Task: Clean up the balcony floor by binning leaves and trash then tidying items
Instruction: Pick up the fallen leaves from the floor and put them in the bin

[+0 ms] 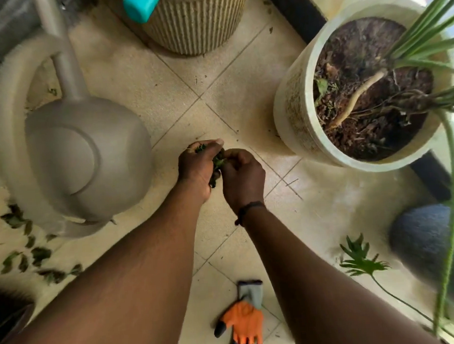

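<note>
Over the tiled floor (233, 98), between the watering can (74, 152) and the white plant pot (296, 111), the left hand (197, 168) was cupped around a small wad of gathered leaves (218, 161), and the right hand (243, 176) had its fingers curled against the same wad, pressing it in. This looked like the leaf-gathering step, with a scatter of fallen leaves (29, 248) left on the floor beyond the can and an orange glove (243, 324) lying untidied below the arms. No bin could be picked out for certain, so the next move likely called for keeping the wad closed in both hands while finding one
</note>
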